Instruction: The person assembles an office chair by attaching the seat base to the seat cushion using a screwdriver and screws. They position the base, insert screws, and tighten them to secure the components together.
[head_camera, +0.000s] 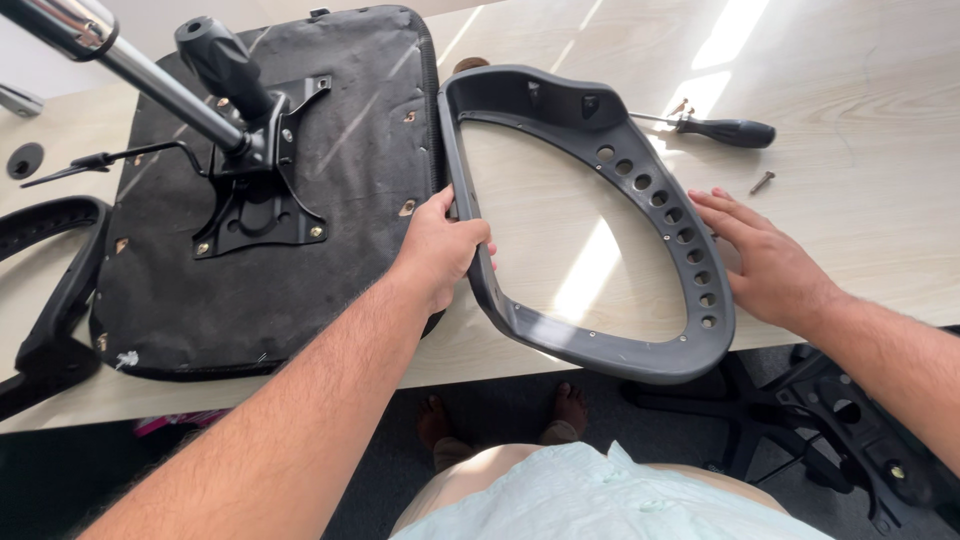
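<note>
The big dark grey plastic chair frame (640, 200), shaped like a loop with a row of holes, is best moved slowly with both sides kept level, so it is not scraped on the pale wooden table (880, 120). The left hand (440, 245) is closed around the frame's left bar. The right hand (765, 260) is laid flat and open against the frame's right side. The frame lies between the two hands, just right of the upside-down black fabric seat (330, 150). A black-handled screwdriver (720, 128) and a small screw (762, 181) are seen far right.

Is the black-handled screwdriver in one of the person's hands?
No, the black-handled screwdriver lies on the wooden table, beyond the right hand.
</note>
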